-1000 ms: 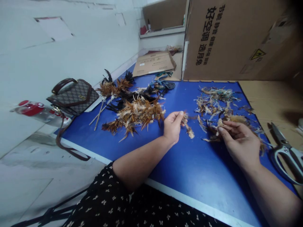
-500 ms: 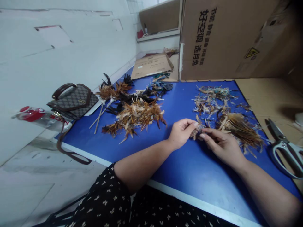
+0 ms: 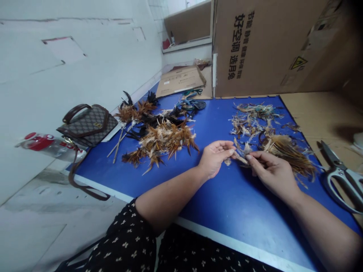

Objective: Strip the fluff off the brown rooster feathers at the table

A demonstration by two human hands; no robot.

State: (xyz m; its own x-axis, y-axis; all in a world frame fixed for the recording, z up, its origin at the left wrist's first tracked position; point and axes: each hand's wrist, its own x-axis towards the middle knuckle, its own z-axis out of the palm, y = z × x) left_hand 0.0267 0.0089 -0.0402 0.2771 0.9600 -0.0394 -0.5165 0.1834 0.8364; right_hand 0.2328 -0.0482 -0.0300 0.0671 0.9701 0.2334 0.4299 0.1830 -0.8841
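Note:
Between my two hands a small strip of pale brown feathers (image 3: 241,158) is stretched above the blue table (image 3: 224,211). My left hand (image 3: 214,158) pinches its left end with thumb and fingertips. The right end is pinched by my right hand (image 3: 273,172), whose lower fingers are partly hidden. Just beyond my right hand lies a bundle of long brown feathers (image 3: 287,151). Loose pale and bluish feathers (image 3: 255,113) are scattered behind it. Left of my left hand there is a heap of orange-brown feathers (image 3: 167,138).
Scissors (image 3: 337,173) lie at the right edge. Two feather-topped sticks (image 3: 117,145), a patterned handbag (image 3: 93,124) and a red-capped bottle (image 3: 53,145) are on the left. Behind stands a large cardboard box (image 3: 269,49); a flat carton (image 3: 181,79) lies at the back.
My right hand has moved slightly right, away from the left one. The feather piece, bunched between the fingers before, is now drawn out into a longer strip.

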